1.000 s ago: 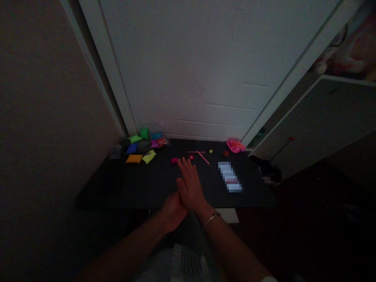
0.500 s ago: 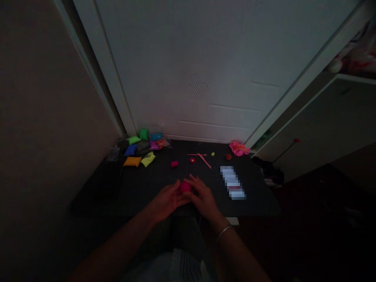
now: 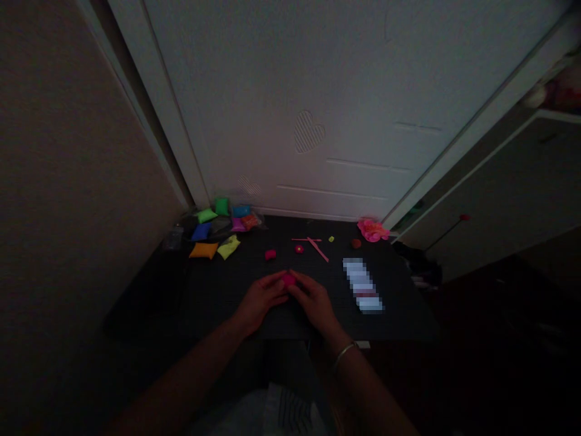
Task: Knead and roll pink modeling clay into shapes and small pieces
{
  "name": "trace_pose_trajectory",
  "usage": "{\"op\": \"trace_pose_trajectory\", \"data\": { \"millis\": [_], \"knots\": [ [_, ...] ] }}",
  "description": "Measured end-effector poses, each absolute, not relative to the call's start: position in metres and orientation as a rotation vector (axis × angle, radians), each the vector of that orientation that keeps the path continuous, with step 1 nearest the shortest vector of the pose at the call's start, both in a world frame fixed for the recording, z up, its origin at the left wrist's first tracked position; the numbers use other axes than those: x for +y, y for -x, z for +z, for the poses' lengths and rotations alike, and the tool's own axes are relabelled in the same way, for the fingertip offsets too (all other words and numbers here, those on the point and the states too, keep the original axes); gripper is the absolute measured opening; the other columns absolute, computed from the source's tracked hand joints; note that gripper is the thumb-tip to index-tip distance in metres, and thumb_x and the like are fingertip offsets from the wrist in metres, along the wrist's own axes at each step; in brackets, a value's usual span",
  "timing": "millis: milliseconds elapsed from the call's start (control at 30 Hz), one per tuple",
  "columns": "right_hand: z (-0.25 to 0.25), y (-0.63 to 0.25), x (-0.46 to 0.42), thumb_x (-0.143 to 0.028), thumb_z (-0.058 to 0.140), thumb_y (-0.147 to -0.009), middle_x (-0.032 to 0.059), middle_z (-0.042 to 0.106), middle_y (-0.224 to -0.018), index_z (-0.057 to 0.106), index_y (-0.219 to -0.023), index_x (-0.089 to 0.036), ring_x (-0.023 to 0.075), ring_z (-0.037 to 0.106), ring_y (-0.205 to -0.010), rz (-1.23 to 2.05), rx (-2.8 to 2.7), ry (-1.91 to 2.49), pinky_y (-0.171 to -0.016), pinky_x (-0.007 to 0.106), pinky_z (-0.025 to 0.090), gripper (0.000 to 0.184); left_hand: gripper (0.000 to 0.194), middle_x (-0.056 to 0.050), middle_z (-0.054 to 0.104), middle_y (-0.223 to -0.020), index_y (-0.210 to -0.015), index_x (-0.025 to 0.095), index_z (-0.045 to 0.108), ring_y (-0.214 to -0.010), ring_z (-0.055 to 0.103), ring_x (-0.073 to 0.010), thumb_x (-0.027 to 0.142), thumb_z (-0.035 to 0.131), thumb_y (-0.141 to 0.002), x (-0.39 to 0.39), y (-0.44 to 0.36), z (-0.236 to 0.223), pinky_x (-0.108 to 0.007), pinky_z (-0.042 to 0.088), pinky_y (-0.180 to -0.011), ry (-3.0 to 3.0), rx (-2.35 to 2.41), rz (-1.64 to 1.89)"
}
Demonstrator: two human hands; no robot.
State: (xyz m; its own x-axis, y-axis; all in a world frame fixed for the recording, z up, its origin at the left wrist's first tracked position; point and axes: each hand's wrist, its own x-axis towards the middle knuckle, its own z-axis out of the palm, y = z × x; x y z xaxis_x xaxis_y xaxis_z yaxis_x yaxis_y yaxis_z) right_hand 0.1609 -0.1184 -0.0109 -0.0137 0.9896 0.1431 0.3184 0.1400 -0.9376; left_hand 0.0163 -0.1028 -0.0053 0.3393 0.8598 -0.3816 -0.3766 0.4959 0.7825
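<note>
Between my fingertips is a bright pink lump of modelling clay (image 3: 288, 280), held above the near part of the dark table (image 3: 218, 309). My left hand (image 3: 262, 300) closes on its left side, and my right hand (image 3: 314, 298) pinches it from the right. Fingers cover part of the lump. Just beyond them lies a smaller pink clay piece (image 3: 270, 255). A small pink clay flower with a pale centre (image 3: 299, 249) sits to its right, beside two crossed pink tools (image 3: 318, 249). A tiny yellow-green bit (image 3: 331, 239) rests farther right.
Packets of coloured clay, among them an orange packet (image 3: 204, 250) and a yellow packet (image 3: 229, 247), lie at the back left. At right are a blurred-out bright phone-like rectangle (image 3: 363, 286), a reddish-brown lump (image 3: 356, 243) and a pink ruffled flower (image 3: 373, 230). A white panel (image 3: 272, 121) rises behind the table.
Both hands have moved slightly away from me and drawn closer together around the pink clay. Its rounded ball shape is now more covered by fingers. The camera view has shifted a little.
</note>
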Motion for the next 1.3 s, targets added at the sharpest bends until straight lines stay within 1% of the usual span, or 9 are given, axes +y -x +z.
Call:
{"op": "trace_pose_trajectory", "data": {
  "millis": [167,300,467,567,767,900,1133,1200,1300],
  "knots": [
    [-0.018,-0.155,-0.119,-0.033,0.061,-0.073,0.0032,0.067,-0.096,0.065,-0.1,-0.023,0.0183,0.061,-0.089,0.98,-1.24,1.365,-0.079,0.031,0.048,0.029,0.04,-0.006,0.066,-0.104,-0.102,0.02,0.064,-0.091,0.06,-0.0179,0.024,0.071,-0.062,-0.099,-0.015,-0.008,-0.032,0.043,-0.085,-0.778,0.989,0.922],
    [-0.02,-0.155,-0.118,-0.032,0.062,-0.073,0.002,0.069,-0.091,0.068,-0.092,-0.024,0.018,0.062,-0.086,0.982,-1.257,1.352,-0.08,0.031,0.047,0.022,0.039,-0.004,0.068,-0.098,-0.1,0.019,0.065,-0.087,0.06,-0.0174,0.023,0.072,-0.061,-0.099,-0.018,-0.01,-0.032,0.043,-0.085,-0.83,1.022,0.944],
    [-0.015,-0.158,-0.116,-0.031,0.062,-0.072,0.0013,0.066,-0.102,0.065,-0.099,-0.026,0.0176,0.06,-0.093,0.973,-1.319,1.307,-0.085,0.031,0.046,0.028,0.034,-0.005,0.068,-0.094,-0.094,0.017,0.065,-0.082,0.061,-0.0153,0.026,0.072,-0.061,-0.098,-0.021,-0.012,-0.031,0.045,-0.081,-0.76,1.005,1.022],
    [-0.014,-0.16,-0.116,-0.032,0.062,-0.072,0.0019,0.068,-0.096,0.067,-0.095,-0.024,0.0182,0.062,-0.09,0.976,-1.295,1.337,-0.083,0.033,0.047,0.025,0.032,-0.005,0.068,-0.091,-0.09,0.015,0.066,-0.081,0.061,-0.0149,0.027,0.072,-0.061,-0.098,-0.022,-0.011,-0.03,0.046,-0.08,-0.75,1.0,1.028],
    [-0.02,-0.166,-0.111,-0.032,0.059,-0.074,0.003,0.069,-0.094,0.066,-0.097,-0.022,0.0189,0.064,-0.085,1.008,-1.332,1.367,-0.078,0.033,0.05,0.026,0.031,-0.005,0.069,-0.093,-0.093,0.02,0.066,-0.086,0.061,-0.0199,0.027,0.07,-0.062,-0.092,-0.016,-0.013,-0.035,0.044,-0.084,-1.032,1.05,0.936],
    [-0.021,-0.167,-0.107,-0.026,0.054,-0.079,0.003,0.067,-0.1,0.065,-0.1,-0.023,0.0177,0.062,-0.092,0.782,-1.62,1.377,-0.086,0.032,0.046,0.024,0.024,-0.002,0.068,-0.098,-0.087,0.027,0.069,-0.098,0.057,-0.0233,0.028,0.069,-0.063,-0.081,-0.012,-0.016,-0.034,0.035,-0.094,-1.453,1.136,0.905],
    [-0.011,-0.175,-0.109,-0.025,0.049,-0.083,0.0021,0.066,-0.104,0.062,-0.107,-0.024,0.0175,0.062,-0.094,0.684,-1.882,1.505,-0.085,0.031,0.047,0.027,0.021,-0.003,0.068,-0.094,-0.087,0.029,0.068,-0.098,0.057,-0.0254,0.033,0.065,-0.067,-0.078,-0.011,-0.018,-0.036,0.031,-0.096,-1.765,1.226,0.834],
    [-0.006,-0.17,-0.107,-0.026,0.046,-0.084,0.005,0.064,-0.109,0.059,-0.111,-0.02,0.0182,0.059,-0.1,0.626,-1.882,1.548,-0.089,0.032,0.045,0.031,0.026,-0.003,0.068,-0.093,-0.091,0.028,0.065,-0.097,0.057,-0.0255,0.032,0.066,-0.066,-0.079,-0.012,-0.018,-0.036,0.032,-0.094,-1.745,1.243,0.842],
    [-0.001,-0.151,-0.095,-0.027,0.038,-0.087,0.0085,0.051,-0.126,0.049,-0.122,-0.015,0.0187,0.044,-0.119,0.483,-1.957,1.533,-0.099,0.034,0.036,0.038,0.045,-0.003,0.068,-0.092,-0.104,0.027,0.056,-0.095,0.058,-0.0256,0.024,0.069,-0.061,-0.079,-0.011,-0.019,-0.037,0.036,-0.09,-1.63,1.302,0.868]
  ]
}}
